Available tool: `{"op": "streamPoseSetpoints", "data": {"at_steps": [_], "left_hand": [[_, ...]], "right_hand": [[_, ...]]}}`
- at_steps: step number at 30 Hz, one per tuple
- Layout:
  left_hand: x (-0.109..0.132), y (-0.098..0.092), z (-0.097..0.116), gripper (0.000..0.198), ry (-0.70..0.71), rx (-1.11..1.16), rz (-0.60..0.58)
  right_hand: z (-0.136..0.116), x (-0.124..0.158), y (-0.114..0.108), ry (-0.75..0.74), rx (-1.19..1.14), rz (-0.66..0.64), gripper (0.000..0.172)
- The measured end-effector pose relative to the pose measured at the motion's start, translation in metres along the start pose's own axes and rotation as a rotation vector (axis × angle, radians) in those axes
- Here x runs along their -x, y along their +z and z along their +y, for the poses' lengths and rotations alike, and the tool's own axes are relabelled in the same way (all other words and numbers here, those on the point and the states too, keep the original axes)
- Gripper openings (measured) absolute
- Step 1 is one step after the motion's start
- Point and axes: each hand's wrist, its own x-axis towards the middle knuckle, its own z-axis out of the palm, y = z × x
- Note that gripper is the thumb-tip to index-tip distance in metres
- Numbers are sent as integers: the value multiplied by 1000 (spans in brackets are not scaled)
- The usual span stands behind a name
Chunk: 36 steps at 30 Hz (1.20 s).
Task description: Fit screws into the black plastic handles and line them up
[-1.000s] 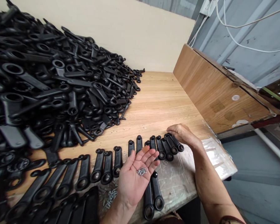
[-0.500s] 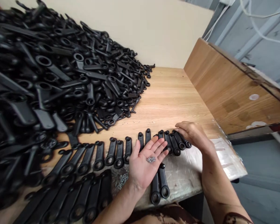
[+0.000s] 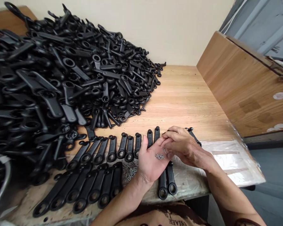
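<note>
My left hand [image 3: 149, 161] is palm up with its fingers stretched out, carrying a small heap of silver screws [image 3: 159, 156] in the palm. Over its fingers bends my right hand [image 3: 181, 144], fingers closed together, covering the left fingertips. A thin silver glint shows at the right fingertips; what they hold is not clear. Around the hands lie black plastic levers with a ring at one end: a back row [image 3: 112, 149] runs behind and left, and two levers [image 3: 171, 180] lie just below. More screws [image 3: 132, 173] are on the table left of my wrist.
A large heap of black levers [image 3: 96, 78] covers the left of the wooden table [image 3: 186, 94]. A front row of levers [image 3: 89, 188] lies at lower left, near a metal-rimmed container [image 3: 7, 175]. A wooden side panel [image 3: 250, 91] borders the right. Clear film [image 3: 228, 157] covers the front edge.
My right hand has moved left from the levers at the row's right end onto my left hand's fingers. The view has shifted left, and a metal-rimmed container shows at lower left.
</note>
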Motion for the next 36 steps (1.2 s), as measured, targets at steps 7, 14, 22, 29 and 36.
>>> {"op": "streamPoseSetpoints", "data": {"at_steps": [7,14,22,29,36], "left_hand": [[1,-2,0,68,4,5,39],[2,-1,1,65,25,-2,4],[-2,-1,0,74,107,-100,145],[1,-1,-1,70,125,-128,161],[0,-1,-1,65,127,-113,146]], "right_hand": [[-4,-3,6,-44,-56,14,18],[-9,-8,13,-3,-4,24,13],[43,14,-25,174,153,283,15],[68,17,-21,297,202,72,14],[77,15,-13,339,244,22,14]]}}
